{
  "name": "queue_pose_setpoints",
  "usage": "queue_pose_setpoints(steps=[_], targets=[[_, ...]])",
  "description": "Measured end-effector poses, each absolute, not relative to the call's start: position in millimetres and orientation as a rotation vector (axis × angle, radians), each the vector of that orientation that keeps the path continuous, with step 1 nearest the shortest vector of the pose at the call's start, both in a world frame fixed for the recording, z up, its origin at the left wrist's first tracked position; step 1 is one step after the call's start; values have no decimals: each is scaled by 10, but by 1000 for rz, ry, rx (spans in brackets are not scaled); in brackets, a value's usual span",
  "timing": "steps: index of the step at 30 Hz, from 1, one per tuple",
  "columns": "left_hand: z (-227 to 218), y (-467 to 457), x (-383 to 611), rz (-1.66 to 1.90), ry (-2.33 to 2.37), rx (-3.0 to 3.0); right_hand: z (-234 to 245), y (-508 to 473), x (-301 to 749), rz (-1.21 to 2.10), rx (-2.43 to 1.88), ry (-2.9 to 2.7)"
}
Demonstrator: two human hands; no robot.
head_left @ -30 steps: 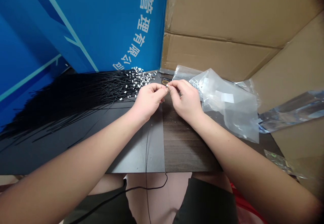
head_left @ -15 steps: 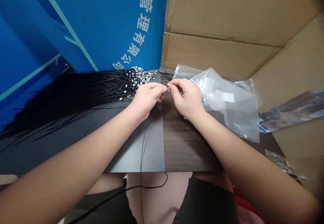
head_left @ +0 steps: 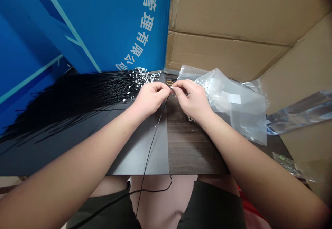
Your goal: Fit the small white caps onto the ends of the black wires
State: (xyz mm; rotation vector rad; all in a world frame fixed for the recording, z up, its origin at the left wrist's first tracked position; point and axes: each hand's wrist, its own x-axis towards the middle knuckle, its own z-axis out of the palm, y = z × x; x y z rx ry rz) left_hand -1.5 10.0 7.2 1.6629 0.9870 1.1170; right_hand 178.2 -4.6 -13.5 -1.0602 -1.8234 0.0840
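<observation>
My left hand [head_left: 150, 97] and my right hand [head_left: 190, 97] meet fingertip to fingertip over the dark table [head_left: 181, 146]. The left pinches the end of a thin black strand [head_left: 151, 142] that runs down off the table's front edge. My right hand pinches a tiny white clip [head_left: 171, 89] at the strand's tip. A large heap of black strands [head_left: 64, 97] lies to the left, their ends tipped with small white clips [head_left: 141, 77].
Clear plastic bags [head_left: 233, 101] lie right of my right hand, with a few loose white clips [head_left: 191, 119] by the wrist. A blue printed board [head_left: 90, 25] and cardboard walls [head_left: 233, 21] enclose the back and right. A black cable [head_left: 153, 191] crosses my lap.
The hands have stayed together at the same spot. The hanging part of the black strand has swung leftward and now runs slanted across the table.
</observation>
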Motion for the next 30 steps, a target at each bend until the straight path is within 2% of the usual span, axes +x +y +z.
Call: queue_pose_setpoints(steps=[9, 30], targets=[[71, 67, 8, 1162, 1144, 1791, -136, -68, 1739, 104, -1097, -1769], [23, 64, 84, 1078, 878, 1249, -146, -65, 1736, 170, -1073, -1729]])
